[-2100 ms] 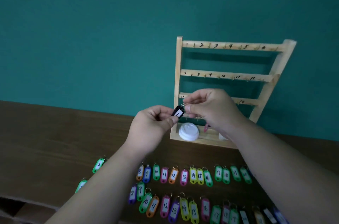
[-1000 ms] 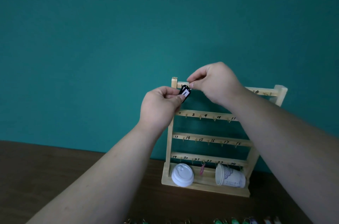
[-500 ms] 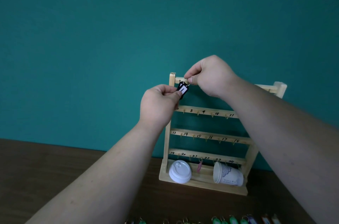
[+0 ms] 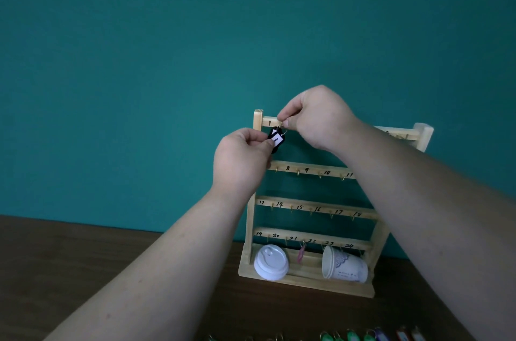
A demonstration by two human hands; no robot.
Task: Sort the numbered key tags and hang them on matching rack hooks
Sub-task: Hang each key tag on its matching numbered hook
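Observation:
A wooden rack [image 4: 312,208] with four numbered bars and small brass hooks stands against the teal wall. A black key tag [image 4: 277,139] marked 1 hangs at the left end of the top bar, beside the handwritten 1. My left hand [image 4: 241,160] pinches the tag's body from the left. My right hand [image 4: 318,120] pinches its metal ring against the top bar at the first hook. A pink tag [image 4: 301,254] hangs from a hook on the bottom bar. My right forearm hides most of the top bar.
A white cup lid [image 4: 270,262] and a paper cup [image 4: 343,268] on its side lie in the rack's base tray. Tops of several coloured key tags [image 4: 349,336] show at the bottom edge on the brown table [image 4: 69,257].
Both hands lifted the black tag from above the table up to the rack's top bar. In the last half second the ring came against the first hook; the view shifted slightly.

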